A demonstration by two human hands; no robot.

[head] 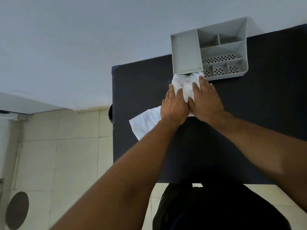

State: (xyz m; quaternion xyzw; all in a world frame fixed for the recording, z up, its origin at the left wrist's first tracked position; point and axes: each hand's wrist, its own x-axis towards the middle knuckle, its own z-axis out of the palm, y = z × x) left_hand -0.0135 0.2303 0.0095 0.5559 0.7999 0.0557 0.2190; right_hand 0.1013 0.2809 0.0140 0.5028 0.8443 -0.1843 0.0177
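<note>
A crumpled white paper or cloth bundle (184, 85) lies on the dark table (249, 113), right in front of a grey compartment organiser (186, 53). My left hand (174, 108) and my right hand (206, 100) lie side by side on the bundle, fingers straight, pressing it down. A flatter white sheet (146, 123) spreads out from under my left hand toward the table's left edge. Something small and dark (188, 74) peeks out at the bundle's far end, against the organiser.
The grey organiser has one large tray section and several small perforated compartments (221, 70), and overhangs the table's far edge. The table's left edge (113, 113) drops to a tiled floor (66, 155). A dark round patch (16, 209) marks the floor.
</note>
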